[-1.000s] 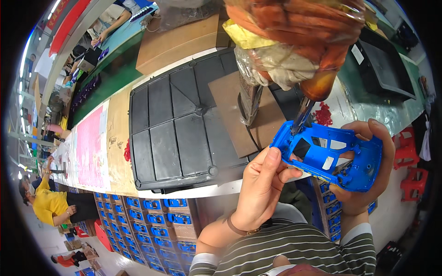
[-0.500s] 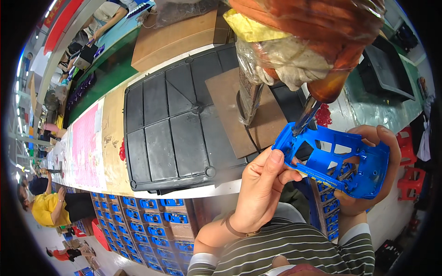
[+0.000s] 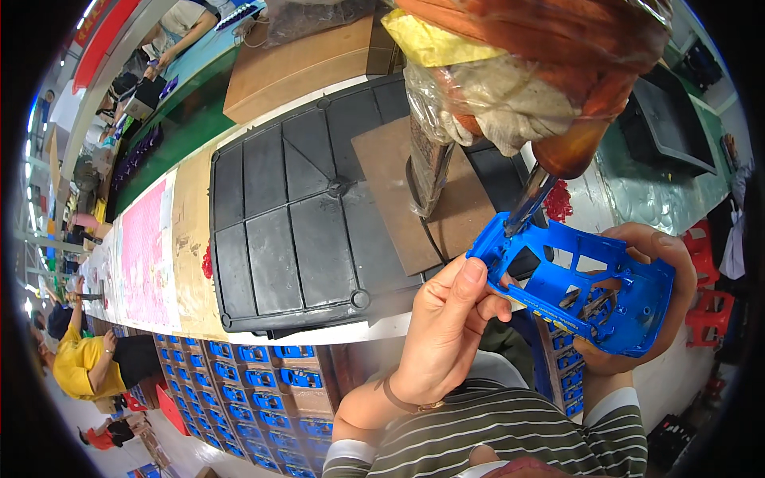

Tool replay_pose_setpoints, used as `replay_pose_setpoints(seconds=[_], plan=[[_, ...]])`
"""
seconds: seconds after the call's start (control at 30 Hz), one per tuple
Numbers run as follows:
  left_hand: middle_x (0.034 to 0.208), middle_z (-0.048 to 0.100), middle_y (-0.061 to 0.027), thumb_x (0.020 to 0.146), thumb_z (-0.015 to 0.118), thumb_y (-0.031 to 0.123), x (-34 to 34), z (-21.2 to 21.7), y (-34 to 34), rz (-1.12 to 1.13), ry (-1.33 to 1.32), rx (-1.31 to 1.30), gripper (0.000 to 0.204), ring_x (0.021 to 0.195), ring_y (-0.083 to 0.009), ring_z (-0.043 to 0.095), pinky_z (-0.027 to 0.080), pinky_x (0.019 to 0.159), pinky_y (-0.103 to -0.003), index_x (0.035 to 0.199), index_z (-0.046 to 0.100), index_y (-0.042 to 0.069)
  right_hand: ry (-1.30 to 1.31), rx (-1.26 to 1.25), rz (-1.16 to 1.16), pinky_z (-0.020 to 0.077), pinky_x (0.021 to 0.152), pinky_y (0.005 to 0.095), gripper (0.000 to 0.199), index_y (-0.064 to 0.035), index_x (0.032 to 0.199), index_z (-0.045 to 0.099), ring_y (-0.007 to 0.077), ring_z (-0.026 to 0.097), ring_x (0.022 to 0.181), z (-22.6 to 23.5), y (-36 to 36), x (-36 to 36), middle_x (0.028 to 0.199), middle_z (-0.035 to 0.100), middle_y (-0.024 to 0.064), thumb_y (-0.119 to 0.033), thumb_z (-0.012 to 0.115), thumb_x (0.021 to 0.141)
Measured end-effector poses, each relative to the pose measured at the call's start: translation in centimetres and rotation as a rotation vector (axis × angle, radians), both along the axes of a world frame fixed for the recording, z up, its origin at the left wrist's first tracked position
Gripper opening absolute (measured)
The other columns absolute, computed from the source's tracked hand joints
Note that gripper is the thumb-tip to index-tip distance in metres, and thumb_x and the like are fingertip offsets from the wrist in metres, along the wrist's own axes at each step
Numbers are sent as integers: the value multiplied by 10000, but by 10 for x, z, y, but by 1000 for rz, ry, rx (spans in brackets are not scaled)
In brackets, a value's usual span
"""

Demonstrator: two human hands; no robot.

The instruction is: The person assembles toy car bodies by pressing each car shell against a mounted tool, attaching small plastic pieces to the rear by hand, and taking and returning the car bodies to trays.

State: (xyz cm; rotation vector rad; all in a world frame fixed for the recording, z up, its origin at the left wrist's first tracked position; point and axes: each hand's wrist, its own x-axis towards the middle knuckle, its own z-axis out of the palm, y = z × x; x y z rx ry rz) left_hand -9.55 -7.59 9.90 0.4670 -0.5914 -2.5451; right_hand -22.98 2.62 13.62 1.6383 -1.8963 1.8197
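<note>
Blue car shell (image 3: 558, 277): held up between both hands, under a metal rod (image 3: 530, 199) whose tip was set at, or just off, its left end. Risks, as judged: by a slackened pinch, the shell could have been twisted and scuffed; the left hand (image 3: 450, 307), being placed near the tip, could have been nicked. Left: thumb and forefinger closed on the left end. Right hand (image 3: 665, 247): curled round the right end, partly hidden.

Brightly lit, strong fisheye distortion, black corners
</note>
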Motion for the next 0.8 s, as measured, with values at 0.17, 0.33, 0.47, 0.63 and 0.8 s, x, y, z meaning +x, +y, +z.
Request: replay_pose_setpoints(seconds=[0.17,0.33,0.47,0.63,0.8], plan=[[923,620,-56,936,482,300,0,2,-1,-4,-15,16,311,739,-93,538,454,661,-215,993,586,12,45,11,62,487,786,364,894,-40,1261,324,268,558,925,-6,4,-5,1056,509,217,-345,813,577],[919,619,-52,934,485,306,1,3,-2,-9,-27,10,315,734,-89,535,451,655,-210,992,587,15,-34,16,18,515,740,329,831,-102,1143,388,261,603,873,2,-1,3,1010,554,217,-210,892,491],[909,619,-46,932,489,306,1,4,-3,-7,-27,18,312,727,-88,534,449,649,-206,991,587,17,-67,0,3,515,740,329,827,-105,1122,385,262,606,864,1,-2,5,1008,556,217,-192,895,478],[901,617,-44,932,491,303,2,4,-4,-12,-32,14,308,720,-89,532,446,643,-203,995,587,17,-55,18,-3,516,743,336,826,-104,1114,377,266,605,863,-1,1,3,1015,550,225,-195,896,478],[905,615,-43,931,492,304,1,2,-3,-10,-21,-4,313,717,-88,530,445,641,-201,1007,585,15,20,-6,45,502,791,351,853,-70,1234,330,258,566,926,-8,2,-1,1058,502,211,-352,816,593]])
